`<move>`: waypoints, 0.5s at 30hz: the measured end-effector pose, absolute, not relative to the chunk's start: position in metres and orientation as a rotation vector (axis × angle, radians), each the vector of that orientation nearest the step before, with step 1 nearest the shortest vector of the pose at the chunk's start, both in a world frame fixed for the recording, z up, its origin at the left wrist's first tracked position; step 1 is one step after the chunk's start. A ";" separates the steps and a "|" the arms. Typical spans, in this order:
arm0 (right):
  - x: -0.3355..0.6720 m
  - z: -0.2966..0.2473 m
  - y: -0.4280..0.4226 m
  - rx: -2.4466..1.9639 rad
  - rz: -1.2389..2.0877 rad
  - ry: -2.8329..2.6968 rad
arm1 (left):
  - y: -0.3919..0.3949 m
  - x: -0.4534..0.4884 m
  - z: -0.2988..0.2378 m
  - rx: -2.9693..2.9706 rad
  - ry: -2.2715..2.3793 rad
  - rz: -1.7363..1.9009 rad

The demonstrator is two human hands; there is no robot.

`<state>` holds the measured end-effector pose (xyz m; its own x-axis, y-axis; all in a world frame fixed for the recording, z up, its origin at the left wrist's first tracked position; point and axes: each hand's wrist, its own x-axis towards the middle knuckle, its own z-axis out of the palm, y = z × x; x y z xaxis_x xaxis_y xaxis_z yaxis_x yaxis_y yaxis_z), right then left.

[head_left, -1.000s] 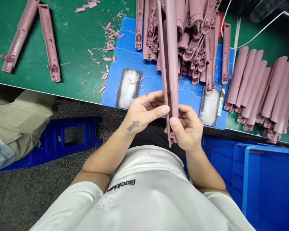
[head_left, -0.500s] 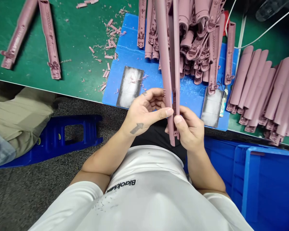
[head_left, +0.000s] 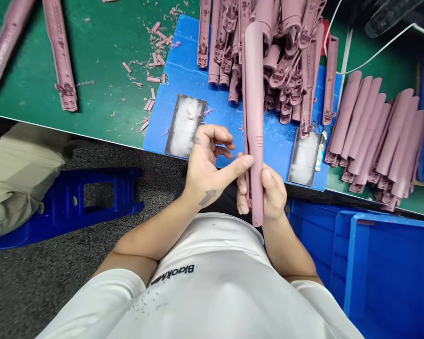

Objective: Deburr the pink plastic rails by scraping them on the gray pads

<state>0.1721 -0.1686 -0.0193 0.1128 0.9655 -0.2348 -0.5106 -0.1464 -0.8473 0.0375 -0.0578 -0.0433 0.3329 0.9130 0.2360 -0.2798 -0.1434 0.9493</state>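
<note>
A long pink plastic shell [head_left: 255, 117] stands out in front of me, its smooth rounded face towards me and small slots partway along it. Wrapped round its near end is my right hand [head_left: 273, 190], with fingertips showing on the left side. My left hand [head_left: 212, 162] is beside the shell with its fingers apart and curved. Its thumb tip is at the shell's left edge; whether it presses there I cannot tell. Beyond the shell lies a heap of similar pink shells [head_left: 286, 61], many showing their ribbed insides.
Blue board [head_left: 226, 115] lies on the green table [head_left: 102, 56], bearing two dark-edged plates [head_left: 185, 126]. Pink offcuts [head_left: 157, 59] are scattered to its left. Stacked shells [head_left: 356, 127] stand right, near a white cable [head_left: 378, 56]. Below are a blue stool [head_left: 109, 188] and blue crate [head_left: 392, 263].
The shell has turned so its smooth face is towards me; before, its two long edges and the gap between them showed. My left fingers have come away from it. The view has shifted slightly.
</note>
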 end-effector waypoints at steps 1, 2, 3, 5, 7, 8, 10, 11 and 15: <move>0.172 -0.021 -0.169 -0.985 1.473 -0.578 | -0.056 0.037 -0.042 1.278 0.642 1.140; 0.171 -0.023 -0.170 -0.937 1.536 -0.567 | -0.055 0.036 -0.040 1.238 0.624 1.083; 0.171 -0.024 -0.170 -0.879 1.610 -0.563 | -0.055 0.035 -0.036 1.190 0.603 1.012; 0.169 -0.027 -0.169 -0.785 1.751 -0.579 | -0.055 0.032 -0.026 1.084 0.576 0.869; 0.167 -0.028 -0.167 -0.762 1.815 -0.609 | -0.057 0.030 -0.017 1.001 0.581 0.783; 0.165 -0.029 -0.167 -0.775 1.813 -0.622 | -0.058 0.029 -0.015 0.976 0.589 0.770; 0.163 -0.028 -0.166 -0.834 1.755 -0.625 | -0.058 0.029 -0.014 0.956 0.602 0.782; 0.162 -0.028 -0.167 -0.867 1.718 -0.619 | -0.058 0.029 -0.015 0.955 0.607 0.798; 0.160 -0.023 -0.170 -1.032 1.618 -0.635 | -0.056 0.030 -0.022 0.974 0.610 0.859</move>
<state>0.1600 -0.1697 -0.0232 -0.0614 0.9506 -0.3044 -0.4903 -0.2943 -0.8204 0.0302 -0.0559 -0.0224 0.5340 0.8426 -0.0702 -0.3436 0.2922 0.8925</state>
